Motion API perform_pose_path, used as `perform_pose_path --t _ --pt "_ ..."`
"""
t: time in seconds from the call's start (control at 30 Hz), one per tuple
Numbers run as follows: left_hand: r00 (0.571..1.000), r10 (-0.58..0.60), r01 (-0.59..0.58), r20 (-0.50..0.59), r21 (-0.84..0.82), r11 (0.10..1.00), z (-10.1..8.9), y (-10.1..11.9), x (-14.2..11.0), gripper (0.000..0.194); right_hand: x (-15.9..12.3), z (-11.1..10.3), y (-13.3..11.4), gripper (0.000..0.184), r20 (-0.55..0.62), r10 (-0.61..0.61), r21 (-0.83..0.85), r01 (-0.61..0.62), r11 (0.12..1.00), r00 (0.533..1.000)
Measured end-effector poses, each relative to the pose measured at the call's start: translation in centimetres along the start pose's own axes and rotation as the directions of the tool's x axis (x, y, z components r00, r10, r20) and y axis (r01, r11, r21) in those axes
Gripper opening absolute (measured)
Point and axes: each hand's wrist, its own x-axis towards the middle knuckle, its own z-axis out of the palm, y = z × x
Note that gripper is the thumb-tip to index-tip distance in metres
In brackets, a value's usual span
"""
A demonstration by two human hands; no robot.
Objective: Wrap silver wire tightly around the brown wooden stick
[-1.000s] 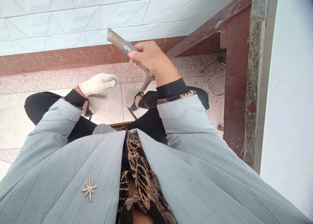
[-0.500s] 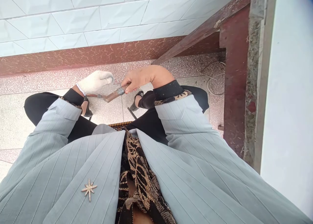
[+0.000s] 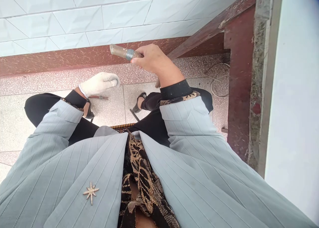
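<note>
My right hand (image 3: 151, 57), bare, is wrapped round a brown stick-like tool (image 3: 119, 51) bound with grey wire near the middle. The tool's blunt end points left, raised in front of the brown skirting. A small brown end shows below my right wrist; whether it belongs to the same tool I cannot tell. My left hand (image 3: 98, 84) wears a white knitted glove with grey at the fingertips. Its fingers are pressed together, and anything in them is hidden. Just below it, a thin reddish-brown stick (image 3: 99, 97) with a bound part shows low down, partly behind the wrist.
White wall tiles (image 3: 127, 13) rise ahead above the brown skirting (image 3: 74, 57). A dark red wooden frame (image 3: 239, 85) with a slanting brace stands at my right. Behind it a pale cable (image 3: 213, 88) lies coiled on the speckled floor (image 3: 112, 111).
My right hand has lifted the wire-bound tool up and away from the left hand, swinging its end from low left to raised. The gloved left hand has shifted slightly right.
</note>
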Motion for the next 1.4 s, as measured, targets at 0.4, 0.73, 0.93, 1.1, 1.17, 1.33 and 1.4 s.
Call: perform_pose_path --t 0.4,0.73,0.93,1.1,1.17,1.33,1.4 --pt "0.996 0.001 0.011 -0.084 0.135 0.991 -0.8 -1.7 -0.1 0.027 -1.7 -0.1 -1.4 0.017 0.718 -0.28 0.211 0.184 0.96 0.638" --pt "0.996 -0.036 0.037 -0.083 0.015 0.999 0.4 -0.7 0.3 0.023 -1.1 0.0 0.2 0.057 0.103 -0.245 0.609 0.133 0.782 0.964" --pt "0.999 -0.04 0.04 -0.001 0.035 0.999 1.4 -0.5 0.7 0.021 0.1 1.3 0.1 0.049 0.056 -0.084 0.433 0.051 0.9 0.995" --pt "0.998 -0.062 0.059 0.032 0.079 0.995 1.0 -0.1 0.4 0.019 0.8 2.3 0.0 0.021 0.225 0.04 -0.234 0.014 0.972 0.974" --pt "0.998 -0.057 0.054 0.019 0.113 0.992 0.7 -0.3 0.3 0.018 0.5 2.3 -0.2 0.018 0.496 0.082 -0.284 0.072 0.956 0.865" --pt "0.995 0.004 0.004 -0.104 0.079 0.997 -0.4 -1.2 -0.1 0.024 -1.5 0.1 -0.9 0.002 0.733 -0.227 0.185 0.133 0.974 0.642" --pt "0.986 -0.015 0.009 -0.167 -0.034 0.999 -0.6 -1.3 -0.1 0.025 -2.1 -0.7 -1.0 0.018 0.461 -0.356 0.451 0.131 0.883 0.813"
